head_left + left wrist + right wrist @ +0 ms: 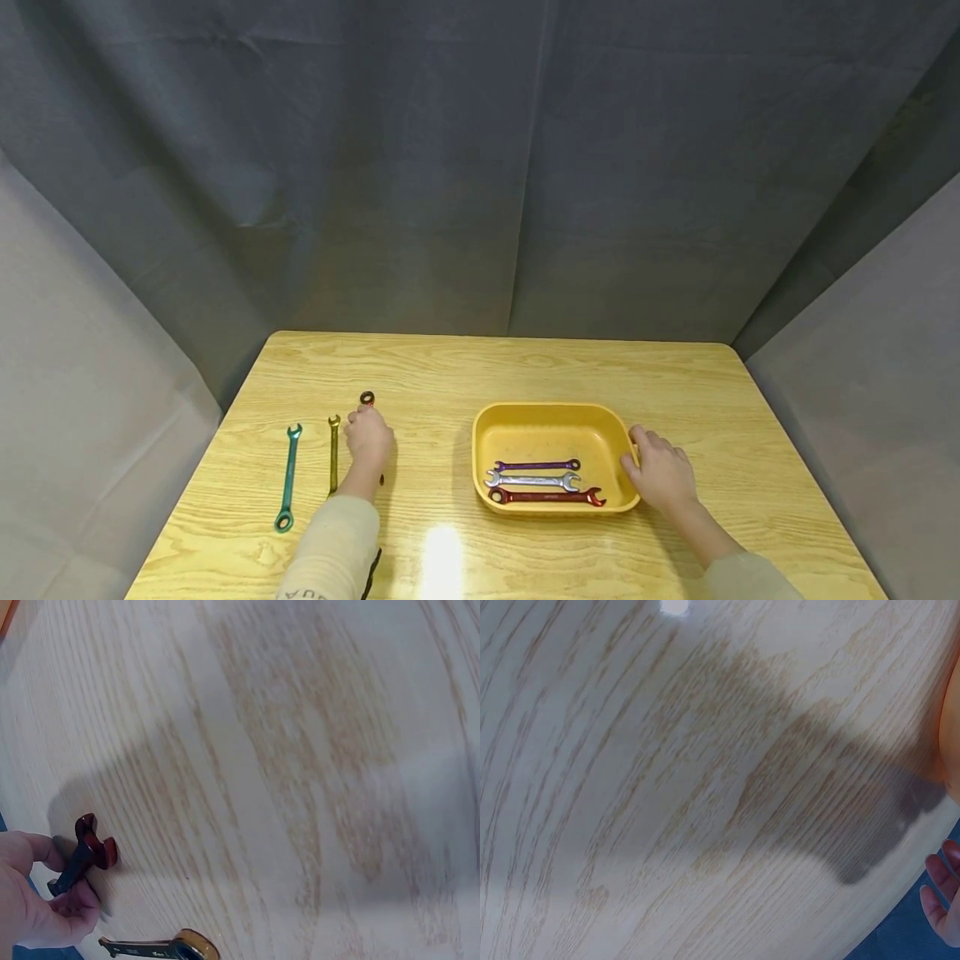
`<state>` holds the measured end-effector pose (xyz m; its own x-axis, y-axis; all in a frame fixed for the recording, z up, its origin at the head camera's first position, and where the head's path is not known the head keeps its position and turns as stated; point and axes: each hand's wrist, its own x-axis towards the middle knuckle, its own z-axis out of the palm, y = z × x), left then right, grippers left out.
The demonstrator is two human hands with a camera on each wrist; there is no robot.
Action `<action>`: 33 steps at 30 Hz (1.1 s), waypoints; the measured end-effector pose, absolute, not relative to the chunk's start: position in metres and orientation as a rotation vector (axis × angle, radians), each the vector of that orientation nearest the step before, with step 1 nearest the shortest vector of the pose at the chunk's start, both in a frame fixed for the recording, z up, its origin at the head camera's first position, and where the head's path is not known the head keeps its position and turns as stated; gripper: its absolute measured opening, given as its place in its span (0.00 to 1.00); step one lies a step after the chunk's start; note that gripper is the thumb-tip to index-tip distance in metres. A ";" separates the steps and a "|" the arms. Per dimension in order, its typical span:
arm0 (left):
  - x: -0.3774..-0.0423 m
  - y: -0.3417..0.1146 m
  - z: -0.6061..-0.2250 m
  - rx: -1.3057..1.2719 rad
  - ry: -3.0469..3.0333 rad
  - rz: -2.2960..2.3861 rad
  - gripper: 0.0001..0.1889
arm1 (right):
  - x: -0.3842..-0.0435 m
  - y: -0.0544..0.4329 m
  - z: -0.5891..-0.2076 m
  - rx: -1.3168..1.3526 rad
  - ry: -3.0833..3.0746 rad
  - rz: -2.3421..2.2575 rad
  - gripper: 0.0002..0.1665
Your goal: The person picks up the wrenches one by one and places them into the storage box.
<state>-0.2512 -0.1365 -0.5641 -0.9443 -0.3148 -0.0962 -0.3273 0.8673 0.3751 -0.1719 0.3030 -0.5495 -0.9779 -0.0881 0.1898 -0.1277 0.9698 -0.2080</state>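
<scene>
My left hand [369, 437] pinches a dark red combination wrench [84, 853] between thumb and fingers, its ring end showing past the fingers in the head view. To its left lie a yellow-gold wrench [333, 454] and, farther out, a teal wrench [289, 477]. At the right, my right hand [664, 473] grips the right rim of a yellow plastic tray [551, 407], thumb on the inner side. Inside the tray, side by side, lie a purple wrench [536, 466], a silver open-end wrench [531, 481] and a red wrench [546, 497].
A light wood-grain table [427, 367] with rounded back corners carries everything. Dark grey curtain [390, 167] hangs behind it, and paler panels [82, 375] stand at both sides. Bright glare marks the front of the tabletop.
</scene>
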 end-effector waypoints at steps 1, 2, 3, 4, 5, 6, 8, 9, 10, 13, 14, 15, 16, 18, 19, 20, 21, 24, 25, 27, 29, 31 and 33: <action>-0.252 -0.136 -0.564 -0.519 3.005 0.612 0.26 | -0.172 0.303 -0.549 0.161 -2.942 0.327 0.17; -0.252 -0.136 -0.565 -0.524 3.004 0.616 0.26 | -0.172 0.303 -0.549 0.160 -2.943 0.329 0.17; -0.252 -0.136 -0.566 -0.528 3.003 0.616 0.26 | -0.172 0.303 -0.549 0.161 -2.945 0.329 0.17; -0.253 -0.136 -0.566 -0.537 3.000 0.624 0.25 | -0.172 0.303 -0.549 0.162 -2.945 0.329 0.17; -0.253 -0.136 -0.567 -0.538 3.000 0.622 0.25 | -0.172 0.303 -0.549 0.161 -2.944 0.328 0.17; -0.254 -0.136 -0.567 -0.540 3.001 0.622 0.24 | -0.172 0.303 -0.549 0.163 -2.942 0.328 0.17; -0.254 -0.136 -0.568 -0.548 3.001 0.627 0.23 | -0.172 0.303 -0.549 0.167 -2.938 0.325 0.16; -0.254 -0.135 -0.568 -0.552 3.000 0.635 0.22 | -0.172 0.303 -0.549 0.167 -2.935 0.324 0.16; -0.253 -0.135 -0.568 -0.558 3.001 0.645 0.21 | -0.172 0.303 -0.549 0.167 -2.932 0.322 0.16; -0.253 -0.134 -0.567 -0.563 3.006 0.664 0.19 | -0.173 0.303 -0.549 0.165 -2.927 0.316 0.16; -0.253 -0.134 -0.567 -0.564 3.008 0.669 0.19 | -0.173 0.303 -0.549 0.165 -2.927 0.318 0.16; -0.253 -0.134 -0.567 -0.562 3.010 0.671 0.19 | -0.173 0.303 -0.549 0.163 -2.929 0.318 0.16; -0.253 -0.134 -0.567 -0.560 3.008 0.672 0.18 | -0.173 0.303 -0.549 0.164 -2.932 0.319 0.16; -0.253 -0.134 -0.568 -0.559 3.004 0.675 0.18 | -0.173 0.303 -0.549 0.160 -2.940 0.324 0.17; -0.252 -0.135 -0.568 -0.556 3.002 0.675 0.18 | -0.173 0.303 -0.549 0.157 -2.945 0.324 0.17; -0.252 -0.135 -0.568 -0.552 3.002 0.676 0.18 | -0.174 0.303 -0.549 0.155 -2.948 0.327 0.17; -0.252 -0.135 -0.569 -0.548 3.002 0.674 0.18 | -0.174 0.303 -0.549 0.153 -2.952 0.328 0.17; -0.252 -0.134 -0.569 -0.531 2.997 0.668 0.18 | -0.174 0.302 -0.549 0.151 -2.957 0.330 0.17; -0.251 -0.134 -0.569 -0.525 2.995 0.666 0.18 | -0.174 0.302 -0.549 0.152 -2.957 0.330 0.17; -0.251 -0.133 -0.569 -0.513 2.991 0.662 0.18 | -0.174 0.302 -0.550 0.155 -2.954 0.324 0.17; -0.250 -0.131 -0.569 -0.503 2.992 0.655 0.18 | -0.174 0.302 -0.550 0.158 -2.948 0.318 0.16; -0.249 -0.130 -0.569 -0.488 2.996 0.646 0.18 | -0.174 0.302 -0.551 0.162 -2.941 0.315 0.16; -0.249 -0.128 -0.569 -0.469 2.999 0.633 0.19 | -0.174 0.303 -0.552 0.167 -2.936 0.315 0.16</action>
